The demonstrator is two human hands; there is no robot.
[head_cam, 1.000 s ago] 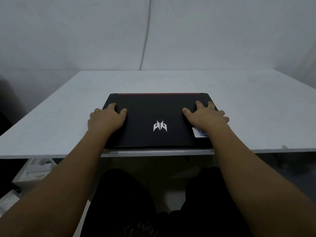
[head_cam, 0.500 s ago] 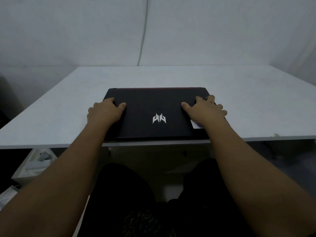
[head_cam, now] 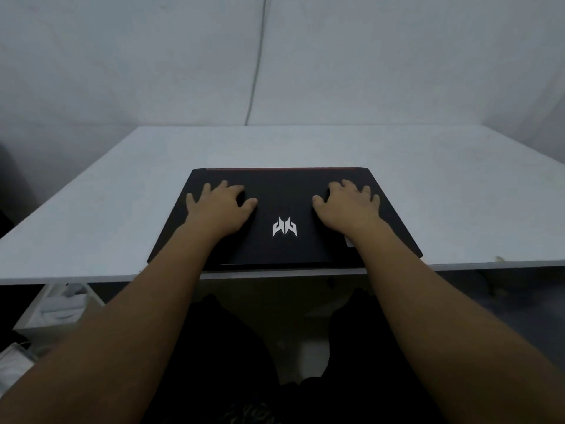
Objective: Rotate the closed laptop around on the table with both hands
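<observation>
Laptop (head_cam: 284, 215) lies closed and square at the table's (head_cam: 458, 194) near edge. My left hand (head_cam: 218, 206) and right hand (head_cam: 348, 206) are both flat on the lid, fingers spread, pressing and clasping nothing. Turn not started, I'd say; next, push opposite ways to pivot.

No readable words or numbers; the laptop (head_cam: 284, 215) lid bears a white angular logo (head_cam: 284, 227) at centre, and a sticker (head_cam: 349, 242) at 4 o'clock is illegible

Dim room: pale grey wall (head_cam: 122, 56) with a thin cable (head_cam: 258, 59), white table (head_cam: 458, 194), white shelving (head_cam: 52, 310) below left.
</observation>
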